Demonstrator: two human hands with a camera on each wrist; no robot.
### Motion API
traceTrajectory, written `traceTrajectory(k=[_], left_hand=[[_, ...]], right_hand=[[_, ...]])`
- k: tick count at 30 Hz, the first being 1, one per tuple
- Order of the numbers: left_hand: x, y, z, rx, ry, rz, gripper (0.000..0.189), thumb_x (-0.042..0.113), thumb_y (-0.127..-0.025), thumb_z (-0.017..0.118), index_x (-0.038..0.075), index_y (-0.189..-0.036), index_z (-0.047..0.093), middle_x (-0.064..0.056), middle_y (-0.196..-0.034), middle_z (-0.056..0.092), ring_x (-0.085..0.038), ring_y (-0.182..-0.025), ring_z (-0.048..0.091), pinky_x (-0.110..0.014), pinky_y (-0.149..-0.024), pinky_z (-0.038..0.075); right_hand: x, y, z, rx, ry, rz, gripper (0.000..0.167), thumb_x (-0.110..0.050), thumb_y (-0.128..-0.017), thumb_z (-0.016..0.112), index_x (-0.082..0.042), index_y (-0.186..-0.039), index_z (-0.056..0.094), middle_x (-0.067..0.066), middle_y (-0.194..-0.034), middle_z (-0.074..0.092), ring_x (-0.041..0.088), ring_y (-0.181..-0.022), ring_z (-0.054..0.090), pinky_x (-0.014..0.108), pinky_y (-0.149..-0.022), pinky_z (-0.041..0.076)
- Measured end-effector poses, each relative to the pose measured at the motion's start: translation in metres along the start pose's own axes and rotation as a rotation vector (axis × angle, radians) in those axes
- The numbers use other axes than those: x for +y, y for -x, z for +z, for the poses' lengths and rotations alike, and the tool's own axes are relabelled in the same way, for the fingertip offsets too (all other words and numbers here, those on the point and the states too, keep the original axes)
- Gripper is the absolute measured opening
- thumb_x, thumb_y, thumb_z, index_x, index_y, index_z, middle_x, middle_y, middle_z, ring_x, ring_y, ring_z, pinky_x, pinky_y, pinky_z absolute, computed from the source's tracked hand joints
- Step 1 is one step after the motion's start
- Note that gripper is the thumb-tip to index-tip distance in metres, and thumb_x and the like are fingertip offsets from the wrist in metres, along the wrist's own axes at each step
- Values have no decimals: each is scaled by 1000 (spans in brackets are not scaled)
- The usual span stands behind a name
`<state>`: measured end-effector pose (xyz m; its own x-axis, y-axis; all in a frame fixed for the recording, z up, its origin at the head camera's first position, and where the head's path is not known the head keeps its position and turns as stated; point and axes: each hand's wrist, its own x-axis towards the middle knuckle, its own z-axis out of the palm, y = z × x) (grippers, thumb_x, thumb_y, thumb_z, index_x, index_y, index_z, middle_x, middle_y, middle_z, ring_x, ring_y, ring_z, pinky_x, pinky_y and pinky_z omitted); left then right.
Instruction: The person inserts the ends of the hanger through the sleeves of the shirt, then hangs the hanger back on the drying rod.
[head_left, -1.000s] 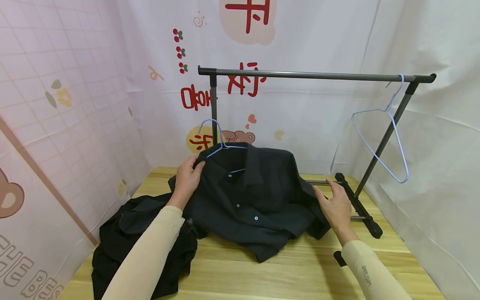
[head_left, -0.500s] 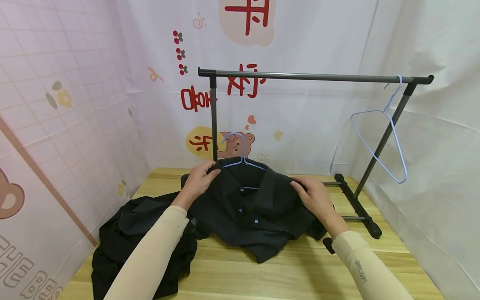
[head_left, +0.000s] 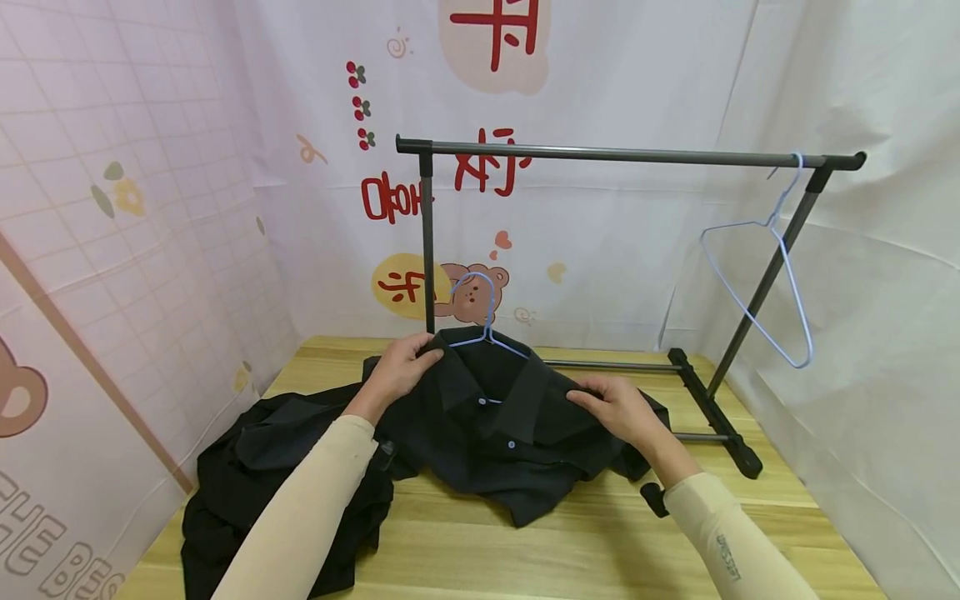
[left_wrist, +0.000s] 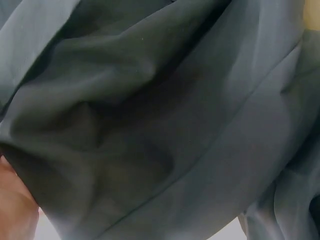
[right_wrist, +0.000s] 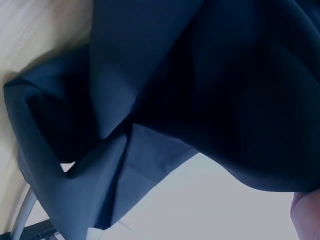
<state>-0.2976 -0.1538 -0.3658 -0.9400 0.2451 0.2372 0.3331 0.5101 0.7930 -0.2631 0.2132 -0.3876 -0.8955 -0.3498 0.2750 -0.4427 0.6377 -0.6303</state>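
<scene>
A black button-up shirt lies front up in the head view, its lower part spread over the table. Inside its collar sits a light blue wire hanger, hook pointing up and curving left. My left hand pinches the shirt at the shoulder left of the collar, thumb on top. On the other shoulder my right hand grips the cloth between thumb and fingers. Dark shirt cloth fills most of the left wrist view. In the right wrist view, folded shirt cloth hangs beside a fingertip. The hanger's ends are hidden under the cloth.
A grey metal garment rack stands at the back of the wooden table. Another blue hanger hangs from its right end. Crumpled black clothing lies at the left, partly behind my left forearm. White printed curtains surround the table.
My right hand has moved left from the sleeve side to the shoulder and taken hold there. The hanger hook has shifted right and down, and the collar has come lower.
</scene>
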Motion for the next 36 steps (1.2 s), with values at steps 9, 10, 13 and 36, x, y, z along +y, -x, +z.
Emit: traceTrajectory(k=[9, 10, 13, 36], left_hand=[[0, -4, 3, 33, -128, -31, 26, 34, -96, 67, 15, -113, 67, -5, -108, 66, -25, -96, 58, -45, -92, 48], [-1, -4, 1, 47, -139, -44, 29, 36, -95, 68, 15, -114, 68, -5, -110, 66, -25, -98, 58, -46, -94, 47], [-9, -2, -4, 79, -126, -103, 36, 43, -93, 69, 14, -113, 68, -7, -110, 66, -27, -98, 57, -47, -95, 47], [-45, 3, -19, -33, -263, -244, 11, 14, -97, 65, 4, -98, 69, -11, -94, 64, -26, -80, 58, -42, -78, 48]], right_hand=[[4, 10, -15, 87, 28, -4, 21, -31, -102, 57, -13, -98, 67, -1, -84, 60, 17, -75, 54, 37, -67, 41], [5, 12, -17, 89, 12, -4, 20, -30, -102, 57, -13, -98, 67, -1, -84, 60, 17, -76, 54, 36, -67, 41], [8, 17, -26, 85, -50, -14, 19, -24, -102, 58, -9, -95, 66, 2, -82, 58, 18, -74, 52, 33, -66, 41], [12, 51, -53, 214, -368, 493, 46, -42, -101, 55, 2, -107, 66, -6, -77, 64, 14, -75, 61, 29, -69, 50]])
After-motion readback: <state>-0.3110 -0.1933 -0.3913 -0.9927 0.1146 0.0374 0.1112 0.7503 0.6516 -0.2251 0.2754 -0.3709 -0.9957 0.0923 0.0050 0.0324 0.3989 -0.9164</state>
